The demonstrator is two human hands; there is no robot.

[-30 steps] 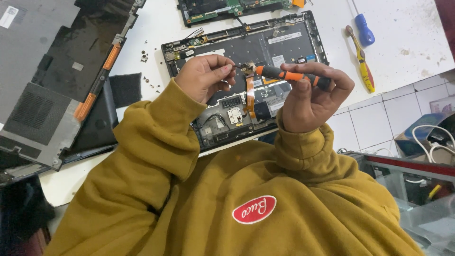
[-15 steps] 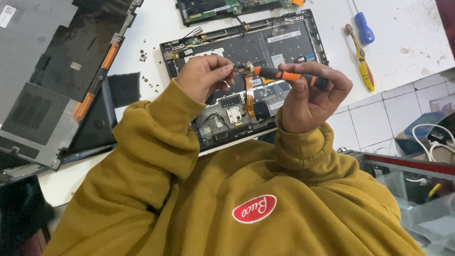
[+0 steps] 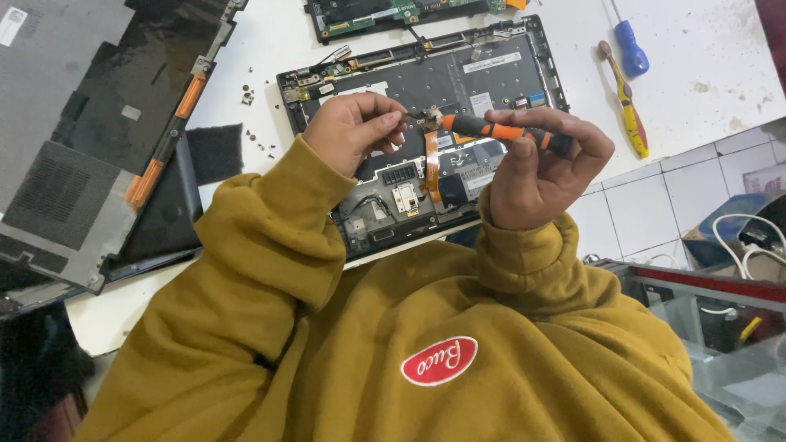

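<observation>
One view only, from the head camera. I see my right hand (image 3: 544,168) with its fingers closed round an orange-and-black screwdriver (image 3: 501,132), held level above the opened laptop base (image 3: 426,123) on the white tabletop (image 3: 704,65). My left hand (image 3: 354,131) has its fingers pinched shut on a small metal part (image 3: 429,119) at the driver's tip, with an orange ribbon cable (image 3: 431,168) hanging below it. My worry is the tip slipping off and gouging the board, or the part dropping among the loose screws (image 3: 255,141) and getting lost. Tugging could also tear the ribbon. For containers, a clear plastic bin (image 3: 720,368) sits low on the right; I cannot make out its contents.
</observation>
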